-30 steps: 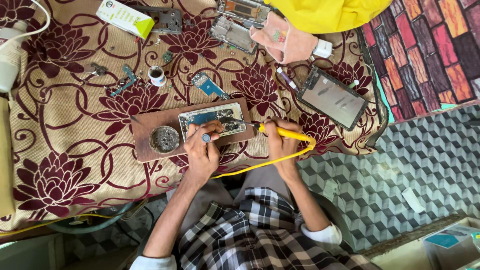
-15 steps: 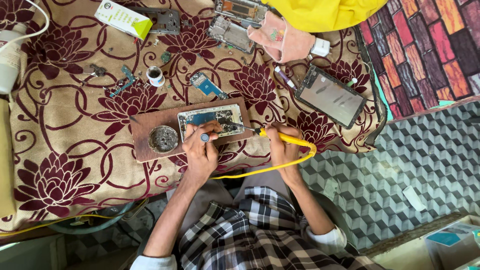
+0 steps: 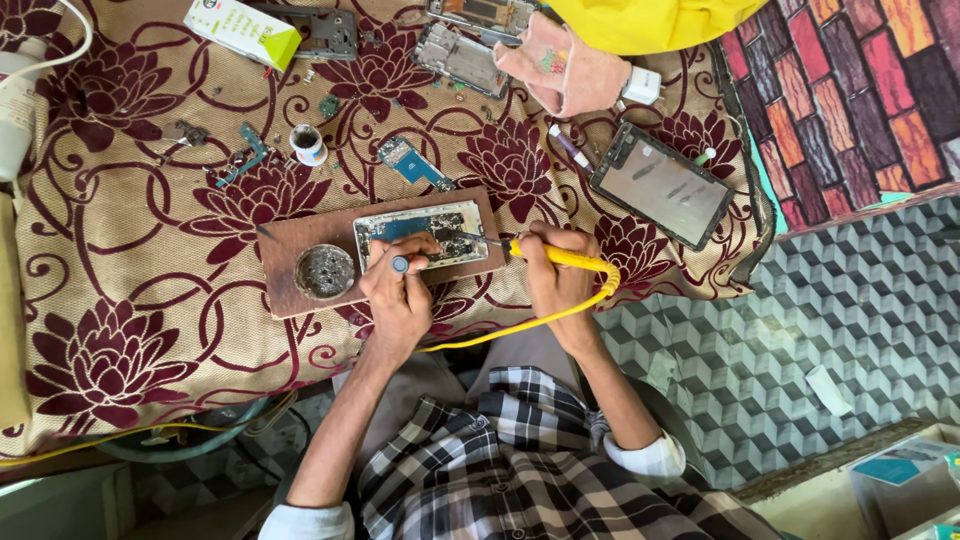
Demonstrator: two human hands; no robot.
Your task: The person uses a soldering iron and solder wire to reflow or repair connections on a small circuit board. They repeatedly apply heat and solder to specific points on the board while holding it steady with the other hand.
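Head view, looking straight down: the right hand (image 3: 555, 275) is wrapped around the yellow soldering iron (image 3: 560, 258), whose tip reaches left onto the opened phone (image 3: 422, 232). The phone lies on a brown wooden board (image 3: 290, 250), just above both hands and touching the fingertips of the left hand (image 3: 400, 290). The left hand pinches a small dark-capped tool (image 3: 400, 264) between thumb and fingers, its knuckles resting on the lower edge of the phone. A round metal tin (image 3: 324, 271) sits on the board just left of the left hand. The iron's yellow cord (image 3: 520, 325) loops below the right hand and runs back under the left wrist.

Well above the right hand lies a flat phone screen (image 3: 662, 186); above the left hand are a small blue circuit board (image 3: 412, 162) and a little white pot (image 3: 308, 146), all on the flower-patterned cloth (image 3: 130, 300) covering the table.

Against the picture half a second ago, the iron's tip has stayed on the phone and the left hand has kept its place; the cord's loop beside the right hand looks slightly tighter.
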